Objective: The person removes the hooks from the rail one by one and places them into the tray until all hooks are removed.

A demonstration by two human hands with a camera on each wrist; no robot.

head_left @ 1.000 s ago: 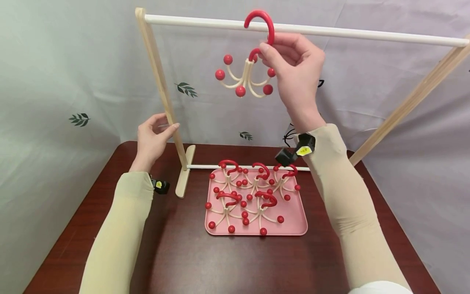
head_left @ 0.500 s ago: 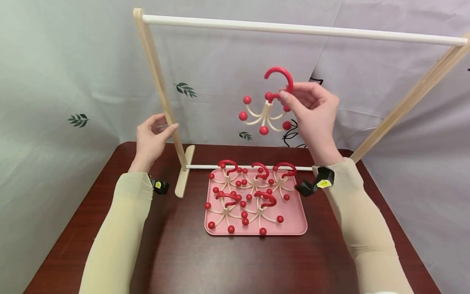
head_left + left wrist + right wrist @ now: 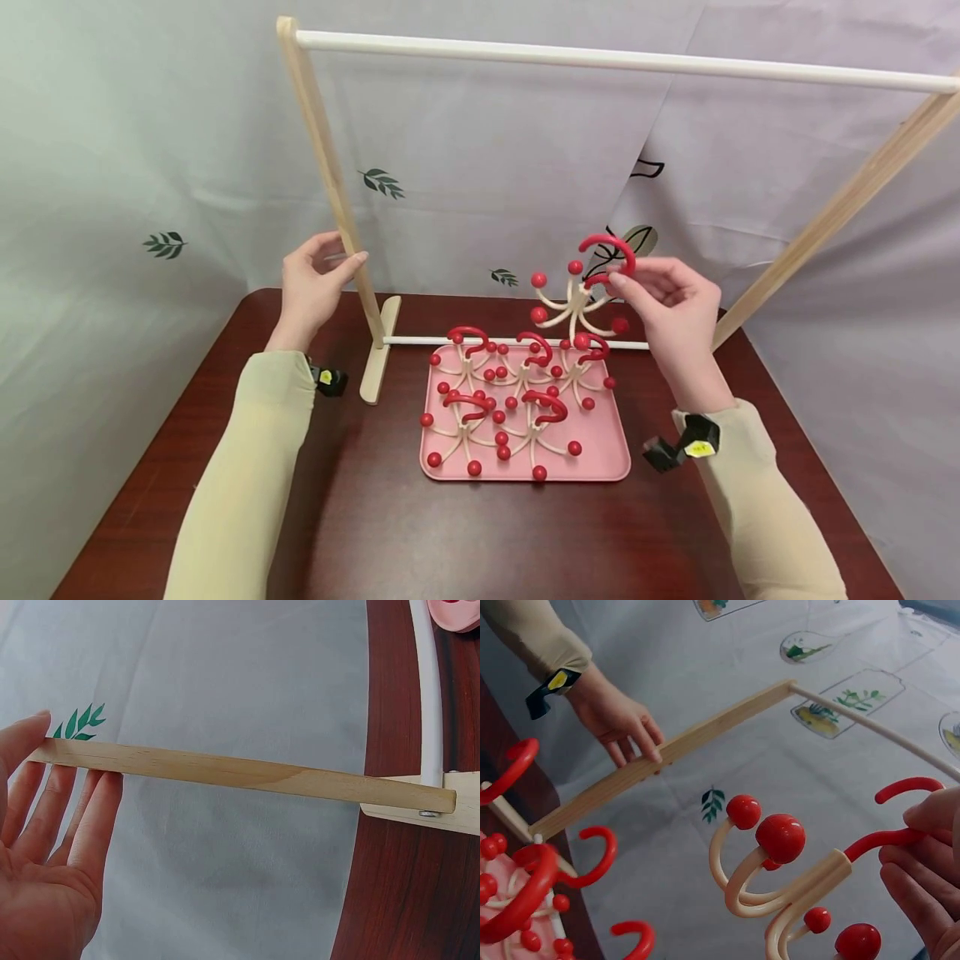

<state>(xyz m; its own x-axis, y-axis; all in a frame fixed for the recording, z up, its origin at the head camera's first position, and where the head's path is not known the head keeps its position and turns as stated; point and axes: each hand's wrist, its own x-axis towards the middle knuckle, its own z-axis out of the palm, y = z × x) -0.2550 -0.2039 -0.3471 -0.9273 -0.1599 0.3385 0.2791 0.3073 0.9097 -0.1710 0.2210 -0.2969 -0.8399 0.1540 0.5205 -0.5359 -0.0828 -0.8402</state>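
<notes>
Between thumb and fingers, my right hand [image 3: 678, 312] pinches the red hook of a rotating-style hanger [image 3: 576, 302] with cream arms and red ball ends. It is held in the air above the back right of the pink tray [image 3: 600, 458], overlapping a hanger on it in the head view. In the right wrist view the held hanger [image 3: 791, 896] tilts, its hook in my fingers. My left hand [image 3: 315, 275] grips the left wooden post [image 3: 330, 167] of a rack, thumb in front and fingers behind; the left wrist view shows this post [image 3: 225, 771] across the frame.
Several similar hangers [image 3: 534, 427] sit on the tray. A white top rail [image 3: 480, 50] runs across to the right post [image 3: 832, 217]. The lower bar [image 3: 416, 341] passes behind the tray, and the left foot [image 3: 379, 350] stands on the dark wooden table [image 3: 465, 542].
My right hand has come down from the top rail, carrying the hanger down and to the right, over the tray's back right. My left hand has stayed on the post.
</notes>
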